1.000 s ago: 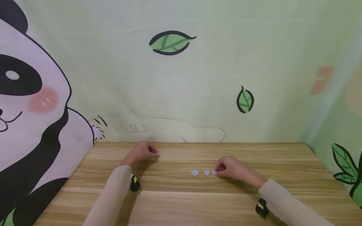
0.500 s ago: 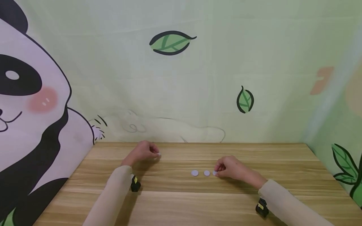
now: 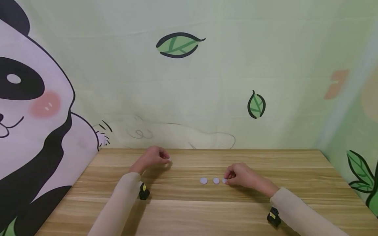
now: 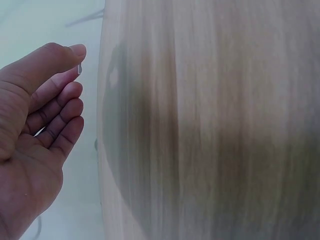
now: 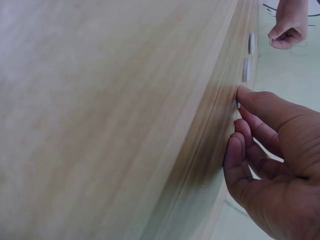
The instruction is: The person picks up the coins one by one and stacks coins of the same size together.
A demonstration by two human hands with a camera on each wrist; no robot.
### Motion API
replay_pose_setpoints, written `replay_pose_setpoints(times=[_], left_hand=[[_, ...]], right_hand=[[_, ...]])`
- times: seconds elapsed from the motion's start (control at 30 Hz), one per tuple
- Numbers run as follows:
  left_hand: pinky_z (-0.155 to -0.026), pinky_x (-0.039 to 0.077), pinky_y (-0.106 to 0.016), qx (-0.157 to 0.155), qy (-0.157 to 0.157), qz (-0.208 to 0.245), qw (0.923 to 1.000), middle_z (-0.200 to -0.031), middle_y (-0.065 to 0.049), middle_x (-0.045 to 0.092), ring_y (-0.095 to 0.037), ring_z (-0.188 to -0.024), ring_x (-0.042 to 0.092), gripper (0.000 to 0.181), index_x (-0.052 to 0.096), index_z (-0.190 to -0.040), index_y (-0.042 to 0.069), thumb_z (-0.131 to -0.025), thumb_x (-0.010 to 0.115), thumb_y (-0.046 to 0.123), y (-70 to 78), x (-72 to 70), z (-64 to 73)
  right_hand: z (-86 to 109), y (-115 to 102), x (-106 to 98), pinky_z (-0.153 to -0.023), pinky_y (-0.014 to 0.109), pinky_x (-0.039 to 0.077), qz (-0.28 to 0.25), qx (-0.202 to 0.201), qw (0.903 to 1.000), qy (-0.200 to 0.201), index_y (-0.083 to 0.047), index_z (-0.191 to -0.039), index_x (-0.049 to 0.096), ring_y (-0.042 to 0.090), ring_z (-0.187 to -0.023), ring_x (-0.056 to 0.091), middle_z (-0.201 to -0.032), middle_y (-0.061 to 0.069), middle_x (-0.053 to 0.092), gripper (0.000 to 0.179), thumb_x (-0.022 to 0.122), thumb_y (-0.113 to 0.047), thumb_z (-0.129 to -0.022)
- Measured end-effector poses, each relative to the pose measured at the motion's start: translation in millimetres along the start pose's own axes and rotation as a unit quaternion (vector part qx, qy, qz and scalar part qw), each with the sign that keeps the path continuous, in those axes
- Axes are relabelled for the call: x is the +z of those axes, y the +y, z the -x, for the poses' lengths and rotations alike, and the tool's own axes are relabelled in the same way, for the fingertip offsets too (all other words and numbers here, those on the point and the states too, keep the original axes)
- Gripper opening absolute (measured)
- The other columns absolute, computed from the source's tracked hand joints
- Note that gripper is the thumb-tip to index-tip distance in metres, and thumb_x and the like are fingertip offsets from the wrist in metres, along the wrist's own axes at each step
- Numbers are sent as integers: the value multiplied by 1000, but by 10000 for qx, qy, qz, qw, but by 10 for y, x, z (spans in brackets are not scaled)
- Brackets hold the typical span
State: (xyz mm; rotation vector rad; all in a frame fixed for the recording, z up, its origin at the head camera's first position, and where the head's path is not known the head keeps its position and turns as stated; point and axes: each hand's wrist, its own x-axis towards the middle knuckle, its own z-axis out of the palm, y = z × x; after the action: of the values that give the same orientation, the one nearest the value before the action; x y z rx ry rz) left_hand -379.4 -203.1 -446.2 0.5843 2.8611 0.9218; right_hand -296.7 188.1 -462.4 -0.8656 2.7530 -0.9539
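Note:
Thumb and forefinger of my left hand (image 3: 152,158) pinch a small white disc (image 4: 79,69), seen edge-on in the left wrist view; the hand is above the back left of the wooden table. On the table lie two flat white discs, a larger one (image 3: 203,180) and a slightly smaller one (image 3: 216,180), side by side. At the right end of that row, my right hand (image 3: 242,176) pinches a third white disc (image 3: 224,180) down at the tabletop. Fingers hide part of this one.
The wooden table (image 3: 183,218) ends at the back against a pale green cloth (image 3: 206,82) printed with leaves and a panda (image 3: 44,131). Each wrist wears a small black camera, one on the left (image 3: 144,192), one on the right (image 3: 274,218).
My left hand has shifted slightly to the right with its small disc. The right hand and the discs in the row have stayed in place.

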Motion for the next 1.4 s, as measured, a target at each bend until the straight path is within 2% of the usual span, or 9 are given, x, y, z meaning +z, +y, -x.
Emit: replay_pose_setpoints(times=[0.37,0.67,0.77,1.0,1.4], left_hand=[[-75,55,-31,141,-112,129,9998,-86,-2,72,-12,-79,65,12,75,-93,4,-88,81,14,133,43,-26],[-75,55,-30,30,-196,180,9996,-88,-2,71,-14,-81,63,12,75,-94,5,-87,81,13,192,92,-58],[-74,54,-30,75,-235,114,9996,-87,-1,70,-13,-80,63,11,75,-93,7,-87,81,15,215,103,-58],[-74,55,-30,422,-268,48,9987,-85,-2,71,-13,-79,63,12,75,-93,4,-86,81,12,293,101,-63],[-74,54,-30,417,-415,2,9983,-87,0,68,-14,-81,62,11,74,-92,8,-86,81,15,399,155,-94]], right_hand=[[12,-15,-3,-64,22,49,-9,6,10000,-30,-9,-85,72,5,-71,55,-77,-6,64,8,80,-10,-87],[20,-8,6,-64,22,49,-14,22,10000,-27,-9,-85,72,5,-71,55,-77,-6,64,8,80,-11,-87],[21,-16,0,-64,22,49,-29,59,10000,-50,-9,-86,72,6,-72,55,-77,-6,65,8,80,-11,-87],[8,-24,-10,-64,22,49,-25,115,9999,-56,-8,-86,72,7,-72,56,-78,-5,65,8,79,-10,-87],[0,-12,-3,-64,22,49,-3,72,10000,-59,-8,-86,72,7,-71,55,-77,-5,64,8,79,-9,-87]])
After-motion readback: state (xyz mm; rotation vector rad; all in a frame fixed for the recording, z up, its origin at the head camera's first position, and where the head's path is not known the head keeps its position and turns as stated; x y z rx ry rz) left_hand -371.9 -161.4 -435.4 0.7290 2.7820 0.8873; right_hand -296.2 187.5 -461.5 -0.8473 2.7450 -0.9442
